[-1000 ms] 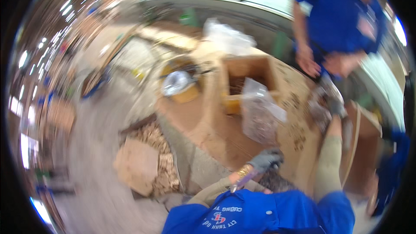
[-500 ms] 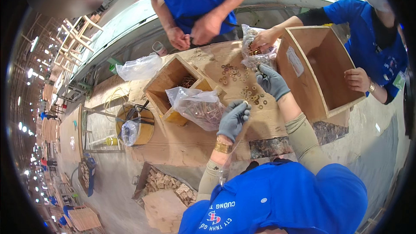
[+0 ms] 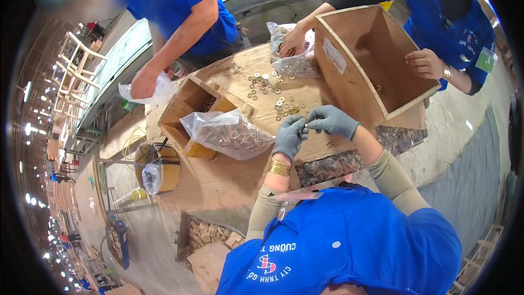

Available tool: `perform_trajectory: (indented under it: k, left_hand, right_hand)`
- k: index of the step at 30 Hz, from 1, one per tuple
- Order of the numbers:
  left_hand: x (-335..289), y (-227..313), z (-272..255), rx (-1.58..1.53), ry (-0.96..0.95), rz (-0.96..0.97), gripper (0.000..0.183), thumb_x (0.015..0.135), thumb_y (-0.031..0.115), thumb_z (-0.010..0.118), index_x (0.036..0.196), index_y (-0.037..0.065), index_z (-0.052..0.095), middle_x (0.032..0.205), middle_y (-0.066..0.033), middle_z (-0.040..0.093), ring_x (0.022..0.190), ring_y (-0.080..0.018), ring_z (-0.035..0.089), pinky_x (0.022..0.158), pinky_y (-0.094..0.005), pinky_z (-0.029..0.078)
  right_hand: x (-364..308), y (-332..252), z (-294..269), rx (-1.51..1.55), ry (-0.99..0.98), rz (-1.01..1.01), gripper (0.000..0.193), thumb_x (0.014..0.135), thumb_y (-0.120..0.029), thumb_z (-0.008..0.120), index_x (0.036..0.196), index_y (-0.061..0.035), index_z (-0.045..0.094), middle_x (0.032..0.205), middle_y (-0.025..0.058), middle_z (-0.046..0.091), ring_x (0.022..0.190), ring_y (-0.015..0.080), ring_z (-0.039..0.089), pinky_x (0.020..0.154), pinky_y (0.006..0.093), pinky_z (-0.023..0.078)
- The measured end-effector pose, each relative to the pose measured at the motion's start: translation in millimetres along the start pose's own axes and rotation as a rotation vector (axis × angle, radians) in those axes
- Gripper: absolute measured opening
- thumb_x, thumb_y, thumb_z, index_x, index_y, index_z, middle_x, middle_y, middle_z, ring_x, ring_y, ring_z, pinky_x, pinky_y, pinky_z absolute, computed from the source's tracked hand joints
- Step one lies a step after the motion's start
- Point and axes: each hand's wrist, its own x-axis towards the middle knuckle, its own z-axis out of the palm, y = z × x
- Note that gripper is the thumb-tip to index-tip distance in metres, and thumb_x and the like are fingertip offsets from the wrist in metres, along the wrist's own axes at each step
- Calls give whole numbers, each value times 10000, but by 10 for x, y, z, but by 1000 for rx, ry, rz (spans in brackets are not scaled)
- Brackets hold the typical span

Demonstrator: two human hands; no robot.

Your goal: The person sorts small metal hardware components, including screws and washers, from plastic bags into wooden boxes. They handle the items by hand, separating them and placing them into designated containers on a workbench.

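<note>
My left hand (image 3: 291, 136), in a grey glove, is closed in a pinch over the near side of the plywood tabletop (image 3: 218, 180). My right hand (image 3: 334, 122), gloved alike, meets it from the right with its fingers pinched. Between the fingertips is a small pale piece, too small to name. Just beyond my hands lie loose washers (image 3: 285, 107), with another scatter of washers (image 3: 266, 83) farther back. To the left, a clear plastic bag of screws or bolts (image 3: 232, 135) leans against a divided wooden box (image 3: 180, 104).
A large open wooden box (image 3: 349, 71) stands at the right. A co-worker's hand (image 3: 295, 41) reaches into another hardware bag (image 3: 297, 67) behind it. At the far left, another person's hand (image 3: 144, 82) holds a plastic bag (image 3: 158, 88). A round container (image 3: 164, 166) stands beside the table.
My right hand has moved from beside the far hardware bag to meet my left hand. The person opposite has shifted left and grasped the empty-looking plastic bag. The whole view has shifted.
</note>
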Motion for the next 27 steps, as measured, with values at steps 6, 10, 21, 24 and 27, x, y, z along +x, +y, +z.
perform_trajectory:
  k: [6, 10, 21, 24, 27]
  left_hand:
    - [-41, -115, 111, 41, -42, -31, 92, 849, 47, 562, 934, 29, 532, 776, -75, 589, 627, -150, 581, 531, -245, 501]
    - [-70, -179, 170, 50, -121, -47, 103, 845, 35, 565, 938, 9, 529, 789, -89, 591, 670, -176, 599, 593, -261, 526]
    - [-72, -261, 58, -139, 116, 131, 116, 840, 16, 574, 946, 10, 528, 841, -97, 585, 730, -198, 614, 645, -270, 548]
    - [-119, -274, 100, -127, 138, 194, 117, 839, 15, 576, 947, 12, 531, 846, -93, 585, 736, -190, 613, 646, -268, 547]
    - [-174, -356, 215, -75, 142, 221, 127, 838, 27, 583, 955, 12, 536, 845, -87, 590, 726, -178, 610, 638, -256, 542]
  right_hand:
    - [-231, 63, -92, 22, 96, 51, 201, 731, -182, 683, 854, -35, 622, 656, 20, 588, 544, 78, 513, 474, 228, 417]
    - [-254, 254, -110, 116, 128, 21, 213, 717, -150, 709, 857, -26, 608, 733, 34, 602, 574, 71, 515, 505, 226, 432]
    - [-346, 537, 152, 1227, 169, 139, 239, 850, -166, 577, 1066, -74, 535, 830, 19, 574, 616, 80, 507, 509, 195, 442]
    - [-390, 533, 283, 1034, 255, 113, 190, 852, -203, 582, 981, -64, 586, 817, 4, 576, 563, 55, 471, 460, 182, 385]
    - [-399, 368, 462, 738, 375, 24, 171, 846, -225, 595, 864, -58, 626, 733, -10, 572, 482, 37, 418, 429, 183, 323]
